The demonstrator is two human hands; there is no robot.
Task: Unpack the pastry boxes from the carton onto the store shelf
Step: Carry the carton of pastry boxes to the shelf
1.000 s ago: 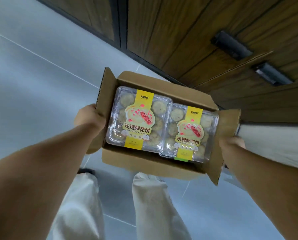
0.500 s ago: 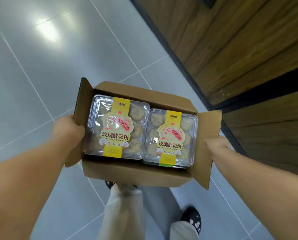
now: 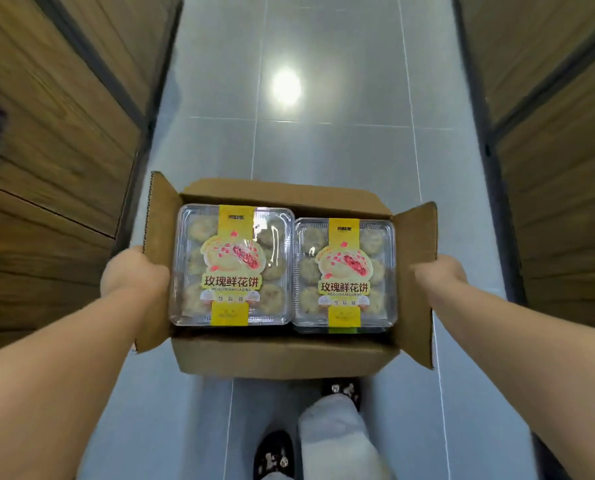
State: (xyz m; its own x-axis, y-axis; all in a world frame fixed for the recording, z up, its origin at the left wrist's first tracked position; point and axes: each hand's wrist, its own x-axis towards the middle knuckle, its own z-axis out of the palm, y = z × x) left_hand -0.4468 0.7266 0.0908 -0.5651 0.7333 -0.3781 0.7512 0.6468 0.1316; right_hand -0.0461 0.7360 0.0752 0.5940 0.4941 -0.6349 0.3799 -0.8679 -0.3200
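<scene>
I carry an open brown carton [image 3: 282,355] in front of me at waist height, its flaps standing up on both sides. Two clear plastic pastry boxes with yellow labels lie side by side on top inside it: the left pastry box [image 3: 232,266] and the right pastry box [image 3: 345,276]. My left hand [image 3: 133,275] grips the carton's left side under its flap. On the other side, my right hand [image 3: 439,273] holds the carton's wall behind the right flap. No shelf with goods is in view.
A narrow aisle of grey floor tiles [image 3: 323,133] runs ahead, with a ceiling light reflected on it. Wood-panelled units line it, one on the left [image 3: 53,140] and one on the right [image 3: 559,168]. My legs and black shoes [image 3: 271,455] show below the carton.
I have turned while carrying the carton: the wooden panels that were ahead and to the right now flank both sides, and the aisle lies straight ahead. Both hands keep their hold.
</scene>
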